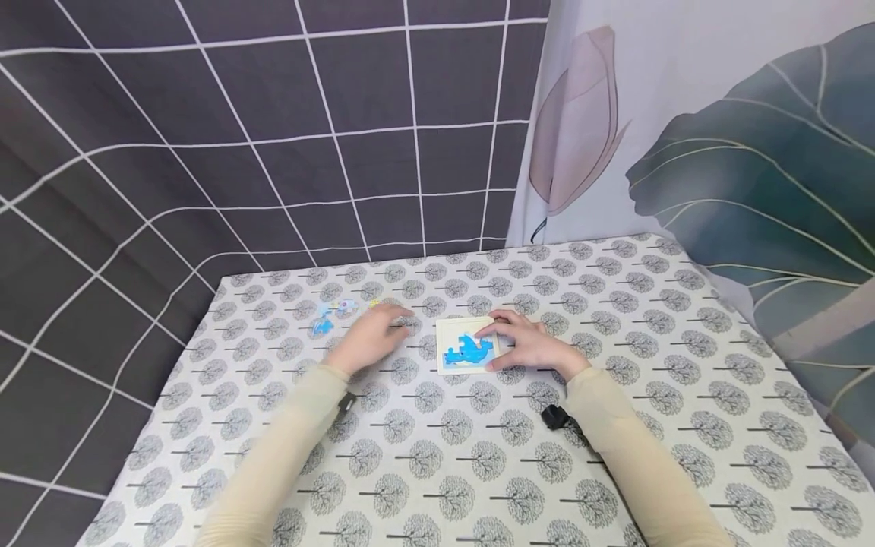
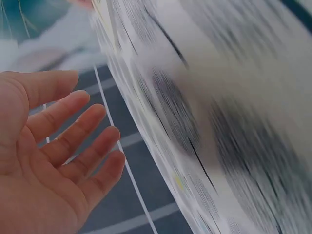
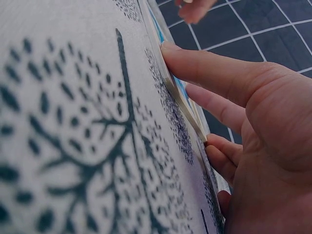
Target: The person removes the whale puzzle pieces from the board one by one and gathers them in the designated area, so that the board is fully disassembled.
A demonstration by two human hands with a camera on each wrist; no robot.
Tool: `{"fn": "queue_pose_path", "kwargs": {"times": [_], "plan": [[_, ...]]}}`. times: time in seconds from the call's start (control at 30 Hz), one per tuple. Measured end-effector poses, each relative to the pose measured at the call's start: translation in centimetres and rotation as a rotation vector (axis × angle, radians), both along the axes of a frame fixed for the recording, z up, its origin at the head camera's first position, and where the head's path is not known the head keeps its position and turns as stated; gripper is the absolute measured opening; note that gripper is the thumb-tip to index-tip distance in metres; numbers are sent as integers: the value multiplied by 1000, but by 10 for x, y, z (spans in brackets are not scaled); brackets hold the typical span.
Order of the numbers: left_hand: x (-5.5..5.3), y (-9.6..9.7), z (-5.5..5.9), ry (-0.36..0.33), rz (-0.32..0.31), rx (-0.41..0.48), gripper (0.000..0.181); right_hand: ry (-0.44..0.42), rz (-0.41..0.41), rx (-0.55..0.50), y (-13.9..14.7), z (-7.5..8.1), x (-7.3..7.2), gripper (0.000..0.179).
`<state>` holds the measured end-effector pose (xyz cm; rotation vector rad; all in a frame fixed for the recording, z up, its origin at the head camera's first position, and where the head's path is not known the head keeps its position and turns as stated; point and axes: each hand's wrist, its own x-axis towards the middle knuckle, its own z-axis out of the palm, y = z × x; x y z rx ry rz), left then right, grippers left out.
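A pale square puzzle board (image 1: 447, 328) lies on the patterned cloth, with blue puzzle pieces (image 1: 465, 352) set in it. My right hand (image 1: 522, 342) holds the board at its right side, thumb by the near corner and index finger reaching over the pieces. From the right wrist view, the fingers (image 3: 214, 63) span the board's edge (image 3: 187, 109). To the left of the board, my left hand (image 1: 372, 334) is over the cloth with nothing in it. Its fingers (image 2: 83, 126) are spread and relaxed in the left wrist view.
Loose blue puzzle pieces (image 1: 323, 327) and a pale one (image 1: 342, 305) lie left of my left hand. A small yellow piece (image 1: 374, 303) sits just beyond it. The tree-print tablecloth (image 1: 458, 497) meets a dark grid-patterned curtain (image 1: 355, 175) at the back.
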<state>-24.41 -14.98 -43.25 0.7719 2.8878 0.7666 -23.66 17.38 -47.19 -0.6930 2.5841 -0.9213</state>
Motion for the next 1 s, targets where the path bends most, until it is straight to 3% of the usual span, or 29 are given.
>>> {"fn": "queue_pose_path", "kwargs": {"times": [0.2, 0.37, 0.47, 0.73, 1.0], "plan": [[8, 40, -5, 54, -133, -98, 38, -3, -19, -24, 0, -1, 0, 66], [18, 60, -13, 183, -168, -265, 41, -7, -33, -30, -1, -1, 2, 65], [22, 68, -16, 224, -196, -302, 41, -4, -39, -44, -1, 1, 3, 62], [26, 78, -18, 128, -243, -247, 48, -8, -51, -55, 2, -2, 5, 57], [24, 76, -21, 52, -186, -226, 53, 5, -46, -64, 0, -3, 3, 55]]}}
